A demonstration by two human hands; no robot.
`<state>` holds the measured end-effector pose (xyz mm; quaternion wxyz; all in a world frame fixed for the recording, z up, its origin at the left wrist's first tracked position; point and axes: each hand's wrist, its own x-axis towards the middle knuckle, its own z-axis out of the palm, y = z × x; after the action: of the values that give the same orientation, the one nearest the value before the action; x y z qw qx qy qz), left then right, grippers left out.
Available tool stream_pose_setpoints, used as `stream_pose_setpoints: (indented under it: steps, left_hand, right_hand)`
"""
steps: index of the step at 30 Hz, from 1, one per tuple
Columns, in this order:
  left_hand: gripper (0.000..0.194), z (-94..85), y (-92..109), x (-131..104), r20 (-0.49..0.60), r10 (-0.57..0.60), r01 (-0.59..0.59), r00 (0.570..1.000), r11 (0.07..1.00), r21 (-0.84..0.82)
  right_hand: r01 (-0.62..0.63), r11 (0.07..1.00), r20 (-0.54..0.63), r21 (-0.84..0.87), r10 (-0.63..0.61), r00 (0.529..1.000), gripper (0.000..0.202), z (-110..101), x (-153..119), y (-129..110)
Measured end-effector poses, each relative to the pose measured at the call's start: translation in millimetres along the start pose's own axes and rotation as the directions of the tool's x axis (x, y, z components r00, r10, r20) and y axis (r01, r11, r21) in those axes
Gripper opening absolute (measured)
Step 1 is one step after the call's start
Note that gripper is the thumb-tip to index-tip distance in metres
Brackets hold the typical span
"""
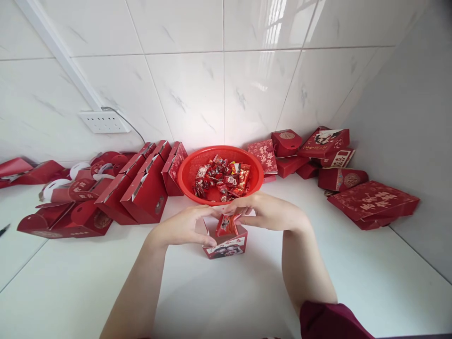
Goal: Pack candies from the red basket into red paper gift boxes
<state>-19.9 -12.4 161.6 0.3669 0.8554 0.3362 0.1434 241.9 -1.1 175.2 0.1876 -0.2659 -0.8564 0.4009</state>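
Note:
A small red box (226, 248) with a printed picture on its front stands open at the top on the white table. My left hand (189, 227) grips the box's left side, thumb at the front edge and fingers behind. Over the box's opening, my right hand (263, 212) pinches a red wrapped candy (227, 225), its fingers partly hidden behind the wrapper. Just behind the box sits a red plastic basket (183, 176) holding several wrapped candies (231, 180).
Several red boxes (144, 197) stand in rows at the left. More red boxes (376, 202) lie at the right by a grey panel. A tiled wall with a power socket (105, 122) rises behind the white table (219, 296). A dark pointed object (4, 230) lies far left.

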Motion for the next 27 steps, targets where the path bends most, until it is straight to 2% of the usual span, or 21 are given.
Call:
stream_pose_setpoints:
  steps: [2, 5, 10, 16, 19, 22, 24, 27]
  left_hand:
    - [0.051, 0.0, -1.3, 0.5, 0.017, -0.017, 0.017, 1.0, 1.0, -0.017]
    - [0.052, 0.7, -3.5, 0.0, 0.007, -0.016, 0.016, 1.0, 0.999, -0.028]
    - [0.049, 2.2, -6.5, -1.8, -0.013, -0.06, 0.06, 0.998, 0.998, 0.02]
    - [0.049, 2.1, -10.3, -0.5, -0.034, -0.062, 0.063, 0.998, 0.997, 0.05]
    - [0.036, 5.3, -8.8, 2.9, -0.139, -0.04, 0.06, 0.989, 0.989, 0.139]
    - [0.032, 7.4, -3.0, 5.6, -0.283, 0.019, 0.051, 0.959, 0.97, 0.239]
    - [0.027, 3.6, 0.6, 7.9, -0.383, 0.042, 0.069, 0.923, 0.96, 0.27]
    - [0.018, -15.1, -1.3, 19.2, -0.558, 0.031, 0.141, 0.83, 0.954, 0.263]
  right_hand:
    - [-0.029, 0.997, 0.017, -0.068, 0.03, 0.999, 0.037, 0.3, -0.8, 0.2]
    - [-0.074, 0.989, -0.03, -0.131, 0.071, 0.997, 0.039, 1.0, -1.9, 1.3]
    - [-0.134, 0.976, -0.054, -0.174, 0.126, 0.991, 0.027, 1.8, -1.2, 5.4]
    - [-0.163, 0.981, -0.024, -0.105, 0.162, 0.987, 0.013, 6.1, 1.2, 1.9]
    - [-0.205, 0.968, 0.003, -0.144, 0.207, 0.978, 0.013, 11.6, 4.6, 2.2]
    - [-0.288, 0.928, -0.054, -0.236, 0.283, 0.958, 0.017, 16.7, 11.1, 4.6]
    - [-0.344, 0.89, -0.124, -0.299, 0.322, 0.939, 0.017, 18.2, 15.6, 5.9]
    - [-0.379, 0.853, -0.168, -0.36, 0.34, 0.925, 0.006, 17.1, 18.7, 5.2]
